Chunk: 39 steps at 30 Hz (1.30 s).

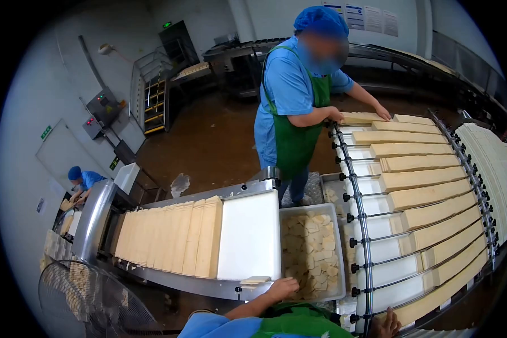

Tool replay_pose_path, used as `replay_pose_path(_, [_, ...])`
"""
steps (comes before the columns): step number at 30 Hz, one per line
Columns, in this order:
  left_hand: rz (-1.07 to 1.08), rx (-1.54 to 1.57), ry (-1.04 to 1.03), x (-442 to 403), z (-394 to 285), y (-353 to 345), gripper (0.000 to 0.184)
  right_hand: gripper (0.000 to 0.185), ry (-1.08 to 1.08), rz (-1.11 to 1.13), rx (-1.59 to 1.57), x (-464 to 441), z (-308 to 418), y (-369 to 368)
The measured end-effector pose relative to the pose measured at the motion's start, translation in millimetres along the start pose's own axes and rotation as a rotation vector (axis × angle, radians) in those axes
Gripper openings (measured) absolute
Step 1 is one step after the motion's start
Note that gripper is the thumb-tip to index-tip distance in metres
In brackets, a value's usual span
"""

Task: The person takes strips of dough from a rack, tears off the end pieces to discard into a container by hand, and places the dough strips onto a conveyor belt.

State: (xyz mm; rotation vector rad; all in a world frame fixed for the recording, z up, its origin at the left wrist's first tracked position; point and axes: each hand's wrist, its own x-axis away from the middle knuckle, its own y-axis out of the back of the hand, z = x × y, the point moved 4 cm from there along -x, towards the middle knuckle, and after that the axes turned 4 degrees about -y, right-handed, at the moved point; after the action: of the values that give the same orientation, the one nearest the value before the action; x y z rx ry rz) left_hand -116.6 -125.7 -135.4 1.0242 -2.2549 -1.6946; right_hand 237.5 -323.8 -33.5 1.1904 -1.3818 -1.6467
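Note:
My left hand is at the near corner of the short white conveyor belt, beside the plastic bin. Its fingers are loosely bent and apart, with nothing visible in them. A few thin flat pieces lie on the belt edge by the wrist. My right hand is at the end of the nearest long stack of thin pale sheets, fingers apart and seeming to touch it. On the short conveyor, a row of overlapping pale sheet stacks lies left of the bare belt.
A co-worker in a green apron has both hands on the farthest stack. Rods divide the wide right conveyor into lanes holding several stacks. Scraps lie in the bin. A fan stands lower left; another person works beyond.

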Motion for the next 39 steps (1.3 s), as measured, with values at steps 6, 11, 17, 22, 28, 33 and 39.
replay_pose_path(6, [-0.375,0.107,0.163,27.7,-12.1,51.0,0.019,0.026,0.3,-0.201,-0.275,-43.2,56.2,4.9])
replay_pose_path(11, [-0.614,-0.178,0.647,95.6,21.7,112.3,0.026,0.026,0.337,-0.04,-0.503,-91.6,150.9,8.1])
replay_pose_path(17, [-0.693,-0.243,1.336,202.7,60.3,122.7,0.062,0.024,0.598,0.0,-0.641,-125.9,286.8,-6.5])
replay_pose_path(22, [-0.693,0.02,1.402,231.2,82.1,115.8,0.079,0.027,0.748,0.094,-0.678,-137.8,399.5,-49.6])
replay_pose_path(28, [-0.637,0.122,1.368,220.7,89.3,134.1,0.08,0.055,0.749,0.225,-0.467,-151.6,519.7,-109.0])
replay_pose_path(33, [-0.539,0.18,1.428,210.4,91.6,150.9,0.08,0.068,0.675,0.219,-0.4,-174.6,611.5,-126.7])
replay_pose_path(39, [-0.445,0.166,1.31,209.0,97.7,153.5,0.081,0.064,0.643,0.353,-0.356,-199.6,703.6,-116.5])
